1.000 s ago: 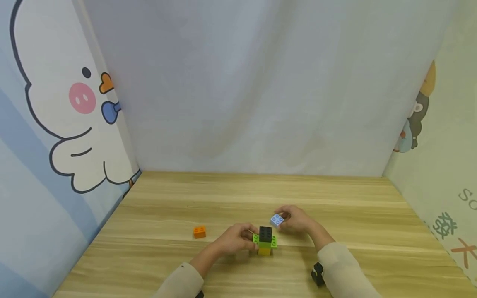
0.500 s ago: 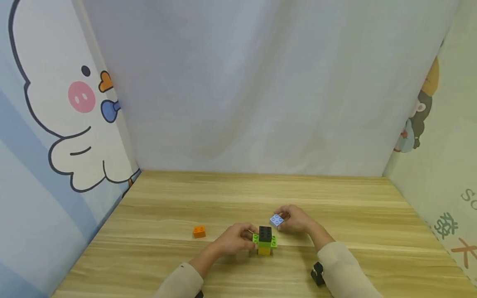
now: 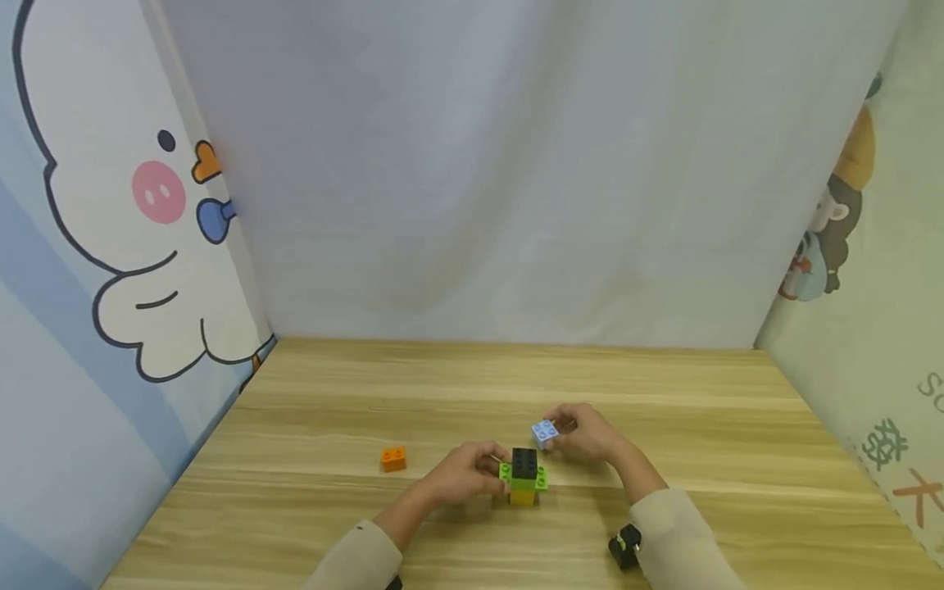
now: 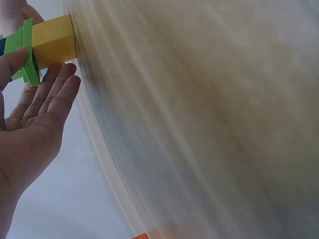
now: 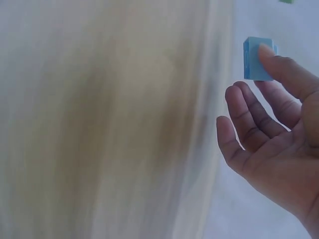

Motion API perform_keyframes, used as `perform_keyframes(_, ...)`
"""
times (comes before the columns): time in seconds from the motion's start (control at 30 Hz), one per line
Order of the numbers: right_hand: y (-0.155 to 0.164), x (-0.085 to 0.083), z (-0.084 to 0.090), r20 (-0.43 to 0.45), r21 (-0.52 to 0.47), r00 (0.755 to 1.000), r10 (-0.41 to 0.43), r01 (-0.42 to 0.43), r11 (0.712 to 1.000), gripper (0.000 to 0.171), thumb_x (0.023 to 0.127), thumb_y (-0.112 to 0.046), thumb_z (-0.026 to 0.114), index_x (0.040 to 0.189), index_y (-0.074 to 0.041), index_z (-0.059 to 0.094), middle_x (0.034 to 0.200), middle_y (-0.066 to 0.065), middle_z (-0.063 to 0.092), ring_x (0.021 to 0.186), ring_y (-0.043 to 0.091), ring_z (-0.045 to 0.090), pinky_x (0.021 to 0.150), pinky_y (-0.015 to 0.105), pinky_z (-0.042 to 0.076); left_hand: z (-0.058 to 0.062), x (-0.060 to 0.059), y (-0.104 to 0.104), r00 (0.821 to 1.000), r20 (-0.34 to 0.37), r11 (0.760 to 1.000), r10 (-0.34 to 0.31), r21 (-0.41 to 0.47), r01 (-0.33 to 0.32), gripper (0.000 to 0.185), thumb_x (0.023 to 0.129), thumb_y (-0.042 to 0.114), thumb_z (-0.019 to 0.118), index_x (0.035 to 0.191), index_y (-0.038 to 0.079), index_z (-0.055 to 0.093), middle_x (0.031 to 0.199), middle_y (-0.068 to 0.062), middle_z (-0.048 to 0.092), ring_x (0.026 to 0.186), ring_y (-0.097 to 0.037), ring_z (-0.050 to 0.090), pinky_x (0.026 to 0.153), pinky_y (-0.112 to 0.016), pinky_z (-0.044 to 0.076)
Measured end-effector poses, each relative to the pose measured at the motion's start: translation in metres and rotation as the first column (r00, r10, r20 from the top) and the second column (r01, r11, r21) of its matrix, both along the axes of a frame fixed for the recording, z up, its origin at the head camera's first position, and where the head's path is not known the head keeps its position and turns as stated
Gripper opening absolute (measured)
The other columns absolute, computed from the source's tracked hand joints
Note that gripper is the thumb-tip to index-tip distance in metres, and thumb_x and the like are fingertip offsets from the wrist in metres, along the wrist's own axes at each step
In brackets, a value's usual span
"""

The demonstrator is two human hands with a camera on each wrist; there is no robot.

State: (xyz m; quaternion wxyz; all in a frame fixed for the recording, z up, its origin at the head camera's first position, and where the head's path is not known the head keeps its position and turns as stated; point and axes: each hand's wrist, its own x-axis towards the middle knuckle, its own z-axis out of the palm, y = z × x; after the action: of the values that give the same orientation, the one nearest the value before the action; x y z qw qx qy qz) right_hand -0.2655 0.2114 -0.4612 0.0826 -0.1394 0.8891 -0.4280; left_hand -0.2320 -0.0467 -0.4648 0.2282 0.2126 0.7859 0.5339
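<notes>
A small stack of toy building bricks (image 3: 524,483) stands on the table, yellow at the bottom, green in the middle and black on top. My left hand (image 3: 466,474) pinches its green part from the left; in the left wrist view the thumb lies on the green piece beside the yellow brick (image 4: 54,41), and the other fingers extend behind. Between the thumb and fingers of my right hand (image 3: 588,434) is a light blue building brick (image 3: 544,432), studs up, behind and right of the stack. In the right wrist view the blue brick (image 5: 258,59) appears off the wood surface.
An orange brick (image 3: 394,459) lies on the wooden table (image 3: 332,393) left of my left hand. A pale curtain (image 3: 516,180) hangs at the back edge. Printed panels flank both sides. A black device (image 3: 625,547) sits at my right sleeve.
My right hand has raised the light blue brick a little and shifted it slightly left. The left hand and the brick stack stay almost where they were.
</notes>
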Motion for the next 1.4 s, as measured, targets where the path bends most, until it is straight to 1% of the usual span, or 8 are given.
perform_keyframes(0.13,-0.001,0.005,0.005,-0.019,-0.103,1.000,0.000,-0.002,0.995,0.041,0.088,-0.004,0.078,0.123,0.012,0.063,0.110,0.020,0.069,0.097,0.029,0.067,0.084,0.044,0.057,-0.001,-0.001,0.000,1.000,-0.008,1.000,0.002,0.000,-0.002,0.036,0.083,-0.004,0.074,0.118,-0.003,0.065,0.112,-0.021,0.074,0.103,-0.028,0.072,0.091,-0.041,0.058)
perform_keyframes(0.23,-0.002,0.007,0.006,-0.033,-0.140,0.999,-0.020,0.015,0.990,0.041,0.089,-0.006,0.078,0.124,0.011,0.063,0.110,0.019,0.069,0.096,0.027,0.067,0.083,0.041,0.056,-0.001,-0.002,0.000,1.000,-0.004,1.000,0.002,0.000,-0.002,0.036,0.084,-0.004,0.075,0.118,-0.003,0.065,0.112,-0.021,0.074,0.103,-0.028,0.072,0.090,-0.041,0.058)
perform_keyframes(0.4,-0.005,0.010,0.008,-0.048,-0.149,0.998,-0.048,0.040,0.988,0.041,0.089,-0.006,0.078,0.124,0.011,0.064,0.108,0.018,0.069,0.093,0.025,0.067,0.080,0.040,0.056,-0.001,-0.001,-0.001,1.000,0.004,1.000,0.001,0.005,-0.001,0.035,0.084,-0.004,0.075,0.118,-0.003,0.065,0.111,-0.020,0.075,0.102,-0.027,0.072,0.088,-0.040,0.059)
perform_keyframes(0.67,-0.005,0.012,0.010,-0.028,-0.166,0.999,-0.034,0.028,0.986,0.040,0.091,-0.007,0.077,0.124,0.011,0.063,0.106,0.016,0.069,0.097,0.026,0.065,0.081,0.039,0.055,-0.002,0.000,-0.001,1.000,-0.006,1.000,-0.004,0.013,0.005,0.033,0.084,-0.004,0.074,0.116,-0.004,0.065,0.111,-0.021,0.074,0.103,-0.029,0.072,0.090,-0.041,0.058)
perform_keyframes(0.77,-0.007,0.017,0.012,-0.036,-0.173,0.997,-0.063,0.056,0.983,0.041,0.092,-0.009,0.077,0.125,0.010,0.063,0.108,0.016,0.070,0.098,0.026,0.065,0.081,0.038,0.055,-0.002,0.001,-0.001,1.000,-0.004,1.000,-0.004,0.010,0.004,0.034,0.085,-0.003,0.075,0.117,-0.003,0.065,0.112,-0.020,0.074,0.103,-0.028,0.072,0.091,-0.041,0.058)
perform_keyframes(0.9,-0.009,0.024,0.015,-0.077,-0.199,0.993,-0.093,0.077,0.977,0.043,0.093,-0.012,0.076,0.127,0.010,0.062,0.111,0.017,0.069,0.096,0.025,0.065,0.079,0.036,0.056,-0.002,0.000,-0.001,1.000,-0.006,1.000,-0.002,0.017,0.002,0.034,0.084,-0.004,0.074,0.117,-0.003,0.065,0.111,-0.020,0.075,0.103,-0.028,0.072,0.091,-0.041,0.059)
perform_keyframes(1.1,-0.011,0.031,0.017,-0.135,-0.201,0.990,-0.042,0.014,0.980,0.040,0.094,-0.013,0.076,0.125,0.008,0.064,0.108,0.014,0.070,0.092,0.020,0.063,0.080,0.036,0.054,-0.002,-0.001,-0.002,1.000,-0.018,1.000,-0.006,0.017,0.007,0.033,0.084,-0.005,0.074,0.116,-0.003,0.065,0.111,-0.020,0.075,0.103,-0.029,0.072,0.091,-0.041,0.059)
perform_keyframes(1.4,-0.012,0.039,0.023,-0.143,-0.185,0.989,0.037,-0.064,0.981,0.036,0.095,-0.017,0.076,0.121,0.005,0.066,0.106,0.011,0.071,0.094,0.021,0.063,0.084,0.040,0.053,-0.002,-0.001,-0.001,1.000,-0.018,1.000,-0.011,0.004,0.011,0.034,0.084,-0.004,0.075,0.116,-0.003,0.065,0.110,-0.020,0.075,0.102,-0.029,0.072,0.089,-0.040,0.059)
